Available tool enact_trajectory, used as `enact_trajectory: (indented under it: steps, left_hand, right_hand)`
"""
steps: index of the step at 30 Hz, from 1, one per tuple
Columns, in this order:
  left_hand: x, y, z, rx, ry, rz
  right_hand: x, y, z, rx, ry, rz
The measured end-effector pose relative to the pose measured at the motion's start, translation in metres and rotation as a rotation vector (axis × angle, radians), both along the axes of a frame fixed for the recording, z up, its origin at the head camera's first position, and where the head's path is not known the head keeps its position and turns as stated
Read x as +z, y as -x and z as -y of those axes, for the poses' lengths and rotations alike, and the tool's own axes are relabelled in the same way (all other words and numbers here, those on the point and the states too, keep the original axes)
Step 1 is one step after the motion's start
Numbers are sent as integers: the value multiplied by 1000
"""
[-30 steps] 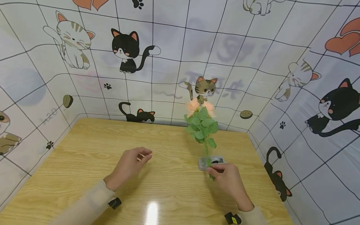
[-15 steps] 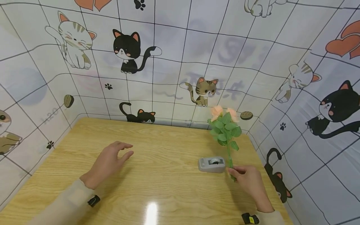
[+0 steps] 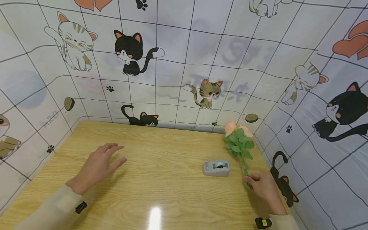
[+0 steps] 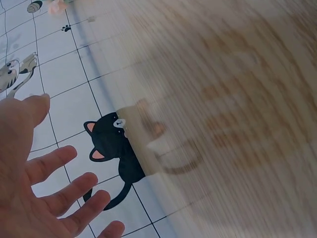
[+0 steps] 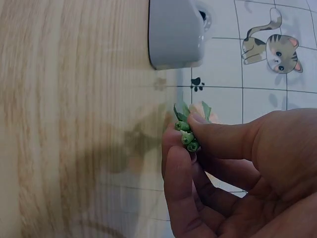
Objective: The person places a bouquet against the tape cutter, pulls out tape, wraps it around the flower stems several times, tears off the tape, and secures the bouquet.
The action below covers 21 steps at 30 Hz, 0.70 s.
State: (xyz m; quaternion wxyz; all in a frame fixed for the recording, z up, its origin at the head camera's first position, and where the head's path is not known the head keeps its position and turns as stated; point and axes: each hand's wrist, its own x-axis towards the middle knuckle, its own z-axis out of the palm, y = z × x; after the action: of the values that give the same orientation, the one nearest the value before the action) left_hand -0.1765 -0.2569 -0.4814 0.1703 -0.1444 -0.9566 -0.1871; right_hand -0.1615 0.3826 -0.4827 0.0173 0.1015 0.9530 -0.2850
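My right hand point(image 3: 264, 188) pinches the lower stems of a small bunch of peach roses point(image 3: 238, 140) with green leaves, at the right side of the table. In the right wrist view several cut green stem ends point(image 5: 187, 138) poke out between thumb and fingers. The blooms point toward the back wall. My left hand point(image 3: 96, 166) hovers over the left part of the table, holding nothing; its fingers point(image 4: 74, 198) are spread and relaxed in the left wrist view. A grey tape dispenser point(image 3: 216, 168) stands just left of the rose stems.
The glossy wood-grain table point(image 3: 161, 191) meets a white cloth wall point(image 3: 172, 64) printed with cartoon cats and grid lines at the back. A similar side wall point(image 3: 325, 153) runs close along the right, near my right hand.
My right hand has carried the roses rightward, from in front of the tape dispenser to beyond its right side, and lowered the blooms. My left hand has moved left and its fingers have spread.
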Motion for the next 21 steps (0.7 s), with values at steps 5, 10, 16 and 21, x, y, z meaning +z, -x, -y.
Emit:
enact_trajectory:
  steps: [5, 10, 16, 21]
  left_hand:
    - [-3, -1, 5, 18, 23, 77]
    - [-5, -5, 9, 24, 51, 142]
    - [-5, -9, 9, 30, 58, 182]
    - [-5, -13, 9, 29, 76, 202]
  right_hand:
    - [-8, 0, -8, -1, -9, 22]
    - [-13, -1, -12, -11, -6, 29]
    - [-12, -3, -13, 7, -99, -7]
    - [-10, -7, -8, -37, -140, -9]
